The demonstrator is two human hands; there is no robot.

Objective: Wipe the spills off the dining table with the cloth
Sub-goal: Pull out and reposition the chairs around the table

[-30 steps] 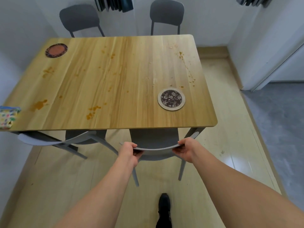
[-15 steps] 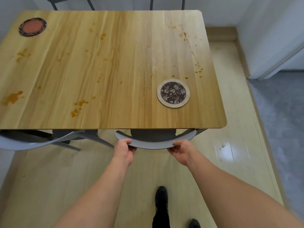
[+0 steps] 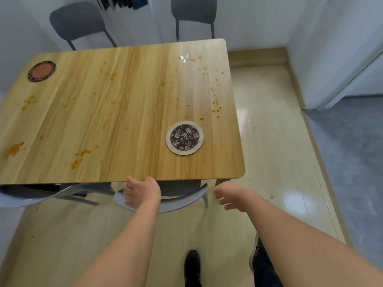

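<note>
Looking down from the head view: wooden bench is filling most of the frame, with orange-brown spills sitting scattered across the top, heavier blotches near the left edge and a trail of small drops running along the right side. A wet glossy patch is showing at the far right corner. Floral coaster is lying flat on the bench near the front right; red coaster is lying at the far left corner. Cloth is not showing anywhere in this frame, so can't say where it is. Left hand is resting over the curved backrest of the grey chair tucked under the front edge, fingers curling down over the rail, thumb up against the bench edge; looks like loose contact, can't tell if it's actually gripping. Right hand is hanging in the air just right of that chair, off the backrest, fingers spread and holding nothing. A second grey chair is sitting under the bench at the left, two dark chairs standing at the far side. Black shoes are standing on the pale floor below the arms.
</note>
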